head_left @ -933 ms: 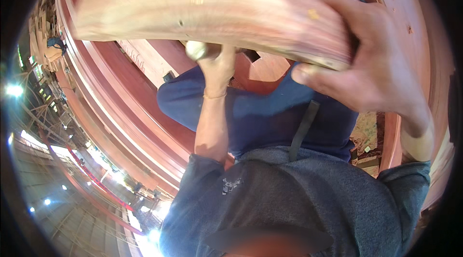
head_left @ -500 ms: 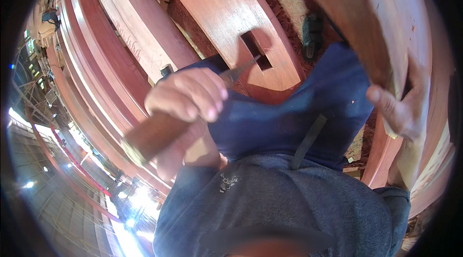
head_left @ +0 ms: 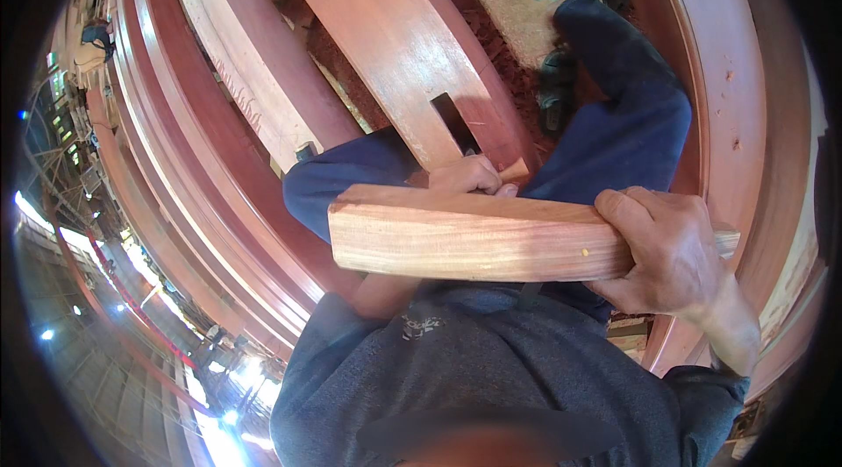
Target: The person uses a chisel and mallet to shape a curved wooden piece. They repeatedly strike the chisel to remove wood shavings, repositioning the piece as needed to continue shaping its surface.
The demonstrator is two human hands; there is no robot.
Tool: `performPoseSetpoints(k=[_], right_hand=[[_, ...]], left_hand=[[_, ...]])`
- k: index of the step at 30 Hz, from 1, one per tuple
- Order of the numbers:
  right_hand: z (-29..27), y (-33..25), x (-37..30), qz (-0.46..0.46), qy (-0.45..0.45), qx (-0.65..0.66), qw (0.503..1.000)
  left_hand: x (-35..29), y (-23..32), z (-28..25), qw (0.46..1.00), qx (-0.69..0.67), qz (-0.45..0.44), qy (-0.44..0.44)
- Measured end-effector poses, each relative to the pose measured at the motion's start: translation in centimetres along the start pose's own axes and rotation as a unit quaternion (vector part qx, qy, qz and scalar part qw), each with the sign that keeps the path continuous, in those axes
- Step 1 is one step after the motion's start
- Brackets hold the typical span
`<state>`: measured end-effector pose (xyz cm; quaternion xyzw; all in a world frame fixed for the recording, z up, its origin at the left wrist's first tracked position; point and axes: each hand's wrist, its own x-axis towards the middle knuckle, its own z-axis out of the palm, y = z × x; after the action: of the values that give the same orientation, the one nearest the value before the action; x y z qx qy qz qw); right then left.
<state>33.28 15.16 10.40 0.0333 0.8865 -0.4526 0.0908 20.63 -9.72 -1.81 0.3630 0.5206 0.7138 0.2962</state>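
Note:
A long squared wooden mallet lies across the front of my body, held level over my lap. My right hand is wrapped round its right end, where a narrow tip pokes out past the palm. Behind the mallet, my left hand is closed at the near edge of a rectangular slot in a reddish wooden beam. The mallet hides the chisel that this hand held half a second ago. Whether the blade sits inside the slot I cannot tell. The beam runs away from me between my legs.
More long beams lie side by side on the left. At the right stands another large curved timber. Wood shavings litter the floor beside the slotted beam. My legs in dark blue trousers flank that beam.
My left hand has gone forward and down to the slot. My right hand, formerly empty by the right-hand timber, now grips the mallet in front of me. My right leg shows further out.

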Motion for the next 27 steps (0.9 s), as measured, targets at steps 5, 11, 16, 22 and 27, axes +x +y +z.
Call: performPoseSetpoints(k=[5,11,16,22,27], right_hand=[[1.3,-0.1,0.8,-0.019,0.026,0.005,0.999],[3.3,-0.6,-0.7,0.134,0.094,0.137,0.977],[3.1,-1.2,-4.3,0.184,0.141,0.510,0.828],[4.8,-2.9,-6.5,0.184,0.121,0.617,0.756],[7.7,-3.9,-8.9,0.134,0.212,0.726,0.641]], left_hand=[[-0.5,-0.2,-2.2,0.983,0.176,-0.031,-0.033],[0.5,3.5,-5.0,0.968,0.242,0.066,0.021],[2.5,11.7,-0.8,0.961,0.158,0.211,0.083],[0.3,14.6,9.5,0.907,0.282,0.288,-0.126],[-1.4,12.7,14.1,0.844,0.320,0.370,-0.219]])
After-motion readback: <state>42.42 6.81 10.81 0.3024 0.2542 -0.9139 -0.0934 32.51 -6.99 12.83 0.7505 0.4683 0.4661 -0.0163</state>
